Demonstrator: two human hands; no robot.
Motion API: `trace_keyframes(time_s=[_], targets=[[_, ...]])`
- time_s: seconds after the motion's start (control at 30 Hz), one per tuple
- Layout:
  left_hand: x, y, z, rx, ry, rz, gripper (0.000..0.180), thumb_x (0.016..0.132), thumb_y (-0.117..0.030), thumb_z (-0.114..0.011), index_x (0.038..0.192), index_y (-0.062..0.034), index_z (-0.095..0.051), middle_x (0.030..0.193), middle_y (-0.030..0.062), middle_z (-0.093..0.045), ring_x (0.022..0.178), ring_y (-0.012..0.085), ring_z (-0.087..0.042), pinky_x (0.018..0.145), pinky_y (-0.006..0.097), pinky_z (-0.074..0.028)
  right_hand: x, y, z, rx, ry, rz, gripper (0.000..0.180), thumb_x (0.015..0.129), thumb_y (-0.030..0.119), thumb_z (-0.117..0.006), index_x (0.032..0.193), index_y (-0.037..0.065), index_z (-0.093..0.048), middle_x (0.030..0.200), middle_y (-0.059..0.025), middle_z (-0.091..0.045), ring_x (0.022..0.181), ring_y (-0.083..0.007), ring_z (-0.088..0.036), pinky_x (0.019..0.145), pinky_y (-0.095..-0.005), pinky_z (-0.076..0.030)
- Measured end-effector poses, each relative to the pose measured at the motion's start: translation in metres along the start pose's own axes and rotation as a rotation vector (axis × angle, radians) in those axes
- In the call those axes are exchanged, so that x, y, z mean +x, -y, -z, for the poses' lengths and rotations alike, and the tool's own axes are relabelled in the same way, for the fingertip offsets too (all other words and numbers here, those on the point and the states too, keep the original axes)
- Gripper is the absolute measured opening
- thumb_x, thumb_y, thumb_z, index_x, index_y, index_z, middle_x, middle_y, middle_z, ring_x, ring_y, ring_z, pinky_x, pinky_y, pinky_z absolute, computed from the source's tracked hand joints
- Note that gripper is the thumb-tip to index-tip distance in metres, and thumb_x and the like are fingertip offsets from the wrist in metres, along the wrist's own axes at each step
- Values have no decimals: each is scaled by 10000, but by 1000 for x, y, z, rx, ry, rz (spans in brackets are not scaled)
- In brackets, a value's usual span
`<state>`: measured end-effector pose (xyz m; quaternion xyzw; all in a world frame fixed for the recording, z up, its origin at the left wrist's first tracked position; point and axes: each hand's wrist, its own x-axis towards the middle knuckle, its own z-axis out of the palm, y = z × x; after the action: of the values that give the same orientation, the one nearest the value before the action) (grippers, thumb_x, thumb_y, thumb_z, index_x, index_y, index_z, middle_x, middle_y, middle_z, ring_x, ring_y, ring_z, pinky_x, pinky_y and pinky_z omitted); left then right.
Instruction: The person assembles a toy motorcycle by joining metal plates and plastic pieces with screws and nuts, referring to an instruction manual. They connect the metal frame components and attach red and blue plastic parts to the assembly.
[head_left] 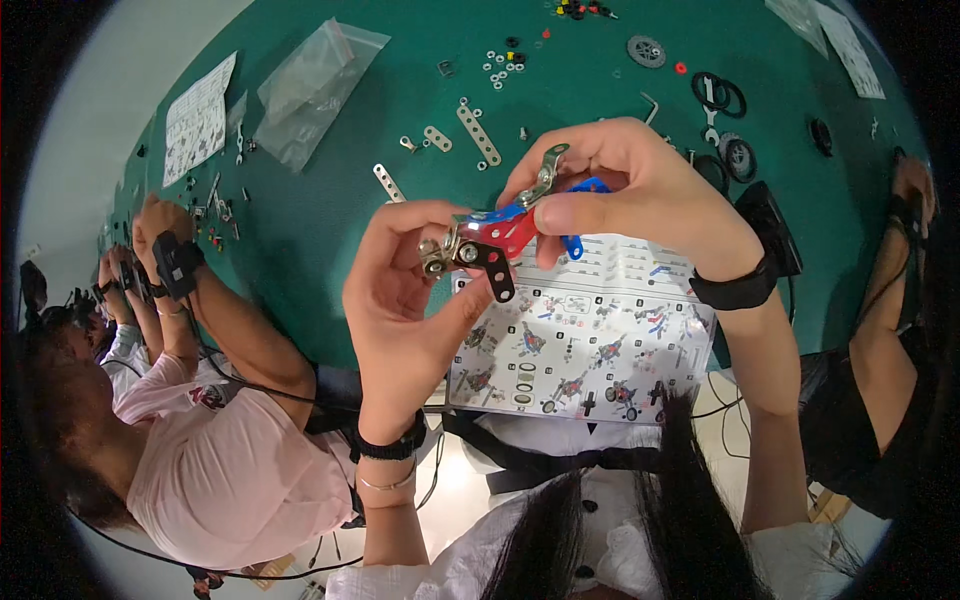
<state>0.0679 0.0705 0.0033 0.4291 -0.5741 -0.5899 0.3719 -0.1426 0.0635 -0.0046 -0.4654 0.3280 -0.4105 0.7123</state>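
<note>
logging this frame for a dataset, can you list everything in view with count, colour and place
model: one, red, blue, black and silver metal parts, held above the table between both hands
instruction sheet: one, white with small pictures, near edge of table under the hands
table: one, green, fills the middle of the view
metal strips: several, silver, loose beyond the hands
washers: a small cluster, white, far side
rubber rings: a few, black, far right
gear: one, grey, far side
plastic bags: about two, clear, far left
second sheet: one, white, left edge
co-worker: one, pink top, at the left
another person's arm: one, at the right
left hand: one, grips the model from below
right hand: one, pinches it from above
</note>
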Motion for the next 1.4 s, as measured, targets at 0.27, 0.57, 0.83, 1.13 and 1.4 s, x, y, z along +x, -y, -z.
trace_keyframes(time_s=[0.27,0.57,0.83,1.13,1.4], targets=[[0,2,0,23,22,-47,395,722,59,-686,1053,24,-473,966,86,-577,879,156,-592,779,281,-489,-4,3,4,14,-49,23,247,822,162,-669,970,-30,-624,839,-66,-649,699,-111,-634,662,-218,-501],[0,1,2,-55,34,-96,395,768,-27,-670,1114,34,-488,1017,100,-577,937,168,-569,844,301,-440,-5,0,5,1,-39,51,243,822,156,-667,971,-31,-624,861,-66,-650,722,-109,-632,680,-223,-504],[8,-16,0,11,99,19,315,784,11,-643,1083,43,-552,1070,101,-589,994,148,-555,879,282,-417,-4,-2,3,-90,-127,147,244,808,151,-683,967,-27,-636,855,-53,-645,760,-77,-596,665,-206,-486],[23,-17,-13,-80,205,62,321,792,51,-625,1099,38,-532,1048,93,-593,976,144,-573,868,276,-445,-2,-1,-1,-161,-330,220,270,782,222,-714,925,0,-657,822,-21,-646,729,-53,-564,668,-209,-470],[31,-12,-16,-322,263,158,387,774,88,-619,1139,40,-498,1076,110,-574,988,185,-586,858,289,-479,-7,5,-2,-220,-304,252,316,811,180,-667,1062,1,-597,929,-38,-630,856,-81,-576,738,-216,-469]])
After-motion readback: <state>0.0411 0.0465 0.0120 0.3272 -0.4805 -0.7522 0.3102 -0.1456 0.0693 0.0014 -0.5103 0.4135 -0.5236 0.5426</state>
